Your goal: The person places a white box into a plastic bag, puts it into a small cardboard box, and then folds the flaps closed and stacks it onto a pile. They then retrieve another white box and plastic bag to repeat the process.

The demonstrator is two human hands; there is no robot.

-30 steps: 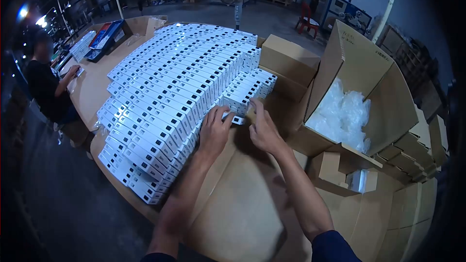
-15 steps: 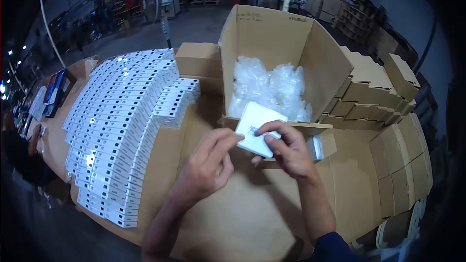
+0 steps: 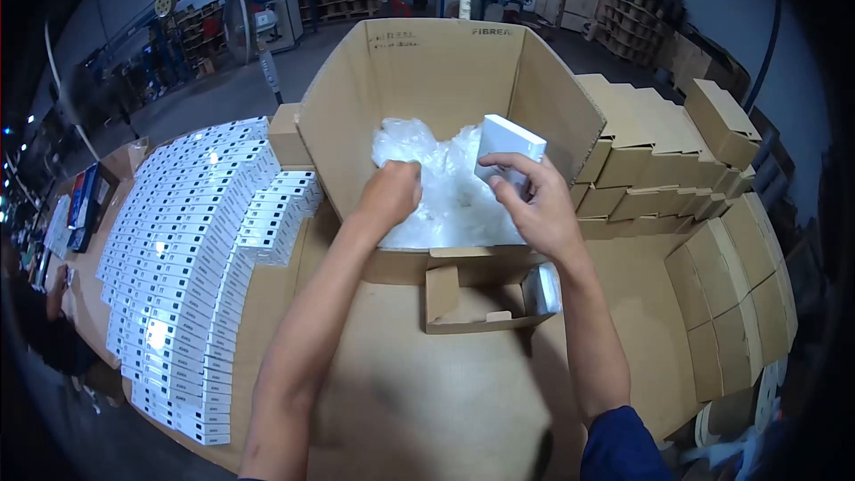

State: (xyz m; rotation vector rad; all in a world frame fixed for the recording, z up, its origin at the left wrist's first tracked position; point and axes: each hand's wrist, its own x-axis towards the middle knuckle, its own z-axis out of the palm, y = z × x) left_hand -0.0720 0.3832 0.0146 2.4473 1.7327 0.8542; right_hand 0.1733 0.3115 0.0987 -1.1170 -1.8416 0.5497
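My right hand grips a thin white box by its lower part, with the box tilted upright above the big carton. My left hand is a closed fist at the left side of the clear plastic film heaped in that big carton; its fingers appear closed on some of the film, though the fingertips are hidden. In front of the big carton stands a small open cardboard box, with several thin white packs upright at its right end.
Stacked white boxes with printed ends fill the left of the table. Folded brown cartons are piled at the right, and more cartons line the right edge. Another person is at the far left.
Both hands have moved forward over the big carton. My left hand has left the white box and gone to the plastic film; my right hand has raised the box and turned it upright.
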